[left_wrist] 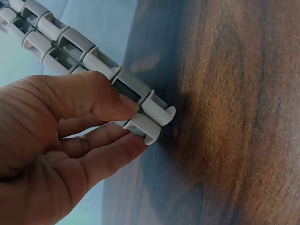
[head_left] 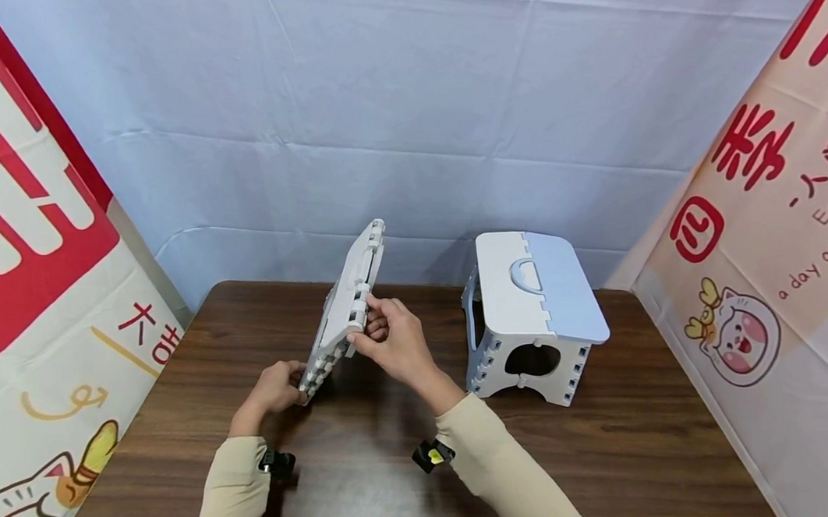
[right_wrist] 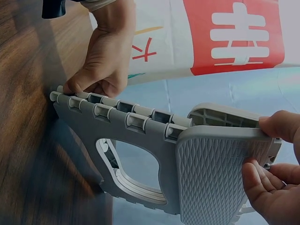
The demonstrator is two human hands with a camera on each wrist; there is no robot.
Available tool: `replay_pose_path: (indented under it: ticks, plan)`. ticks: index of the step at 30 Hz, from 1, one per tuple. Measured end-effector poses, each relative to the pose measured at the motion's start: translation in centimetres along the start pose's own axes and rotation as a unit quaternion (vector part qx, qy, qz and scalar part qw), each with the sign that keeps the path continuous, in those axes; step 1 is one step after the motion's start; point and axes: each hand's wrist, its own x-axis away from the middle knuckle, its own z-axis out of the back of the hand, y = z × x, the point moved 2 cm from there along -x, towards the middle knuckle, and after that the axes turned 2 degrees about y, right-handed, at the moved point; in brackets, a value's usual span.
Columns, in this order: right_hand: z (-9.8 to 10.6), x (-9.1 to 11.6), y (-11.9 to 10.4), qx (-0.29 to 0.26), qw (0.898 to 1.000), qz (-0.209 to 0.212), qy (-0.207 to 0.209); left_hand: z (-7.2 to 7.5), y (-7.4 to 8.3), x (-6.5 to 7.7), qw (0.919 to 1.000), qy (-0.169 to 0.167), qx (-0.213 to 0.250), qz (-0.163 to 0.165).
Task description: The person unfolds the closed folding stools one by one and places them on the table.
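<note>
A white and grey folding step stool (head_left: 345, 293), mostly folded flat, stands tilted on edge above the left half of the table. My left hand (head_left: 278, 387) pinches its lower hinged corner between thumb and fingers, close to the tabletop. Higher up, my right hand (head_left: 395, 339) grips the edge of the seat panels. In the right wrist view, the textured seat panel (right_wrist: 213, 171) sits slightly apart from the other panel near the right fingertips (right_wrist: 253, 176). A grey leg panel (right_wrist: 171, 183) with a large oval opening lies below the row of hinges.
To the right, a second folding stool (head_left: 507, 285), white and light blue with a handle on top, stands unfolded on the dark wood table (head_left: 648, 426). A pale cloth backdrop (head_left: 407, 134) hangs behind the table. Printed banners flank both sides.
</note>
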Motion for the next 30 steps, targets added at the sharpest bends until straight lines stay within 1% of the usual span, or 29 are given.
replay_pose_path:
  ticks: [6,10,19,30]
  plan:
    - [-0.1,-0.4,-0.2,0.042,0.999,0.022,-0.015,-0.4,0.2,-0.3,0.9999,-0.002,0.001,-0.015]
    - [-0.2,-0.7,-0.3,0.051,0.998,0.035,-0.023,-0.5,0.4,-0.4,0.9999,-0.007,0.006,-0.006]
    - [-0.3,-1.0,-0.1,0.025,0.998,0.055,-0.012,-0.9,0.8,-0.4,0.9993,-0.013,0.035,-0.001]
    - [-0.5,-1.5,-0.4,0.027,0.998,0.06,-0.015,-1.7,1.0,-0.4,0.9974,-0.014,0.068,0.017]
